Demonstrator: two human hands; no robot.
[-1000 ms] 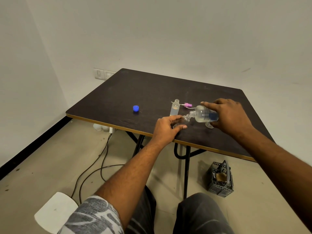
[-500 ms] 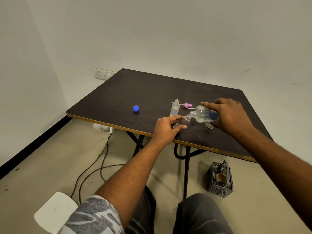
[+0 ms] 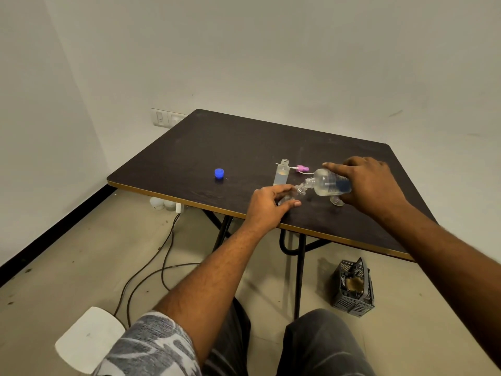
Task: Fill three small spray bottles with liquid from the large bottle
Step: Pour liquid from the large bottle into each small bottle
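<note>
My right hand [image 3: 371, 183] grips the large clear bottle [image 3: 326, 182] with a blue label, tipped on its side with its neck pointing left. The neck meets the mouth of a small clear spray bottle [image 3: 294, 194] that my left hand [image 3: 268, 206] holds on the dark table [image 3: 217, 142]; the fingers hide most of it. A second small bottle [image 3: 282, 173], uncapped and partly full, stands upright just behind. A pink spray head [image 3: 301, 168] with its white tube lies beside it. Another small clear bottle [image 3: 337, 200] shows under the large bottle.
A blue cap [image 3: 219, 173] lies alone on the table to the left. Under the table run black cables [image 3: 151, 267], and a dark plastic basket [image 3: 353, 287] stands on the floor at right. A white stool seat [image 3: 89, 339] sits at lower left.
</note>
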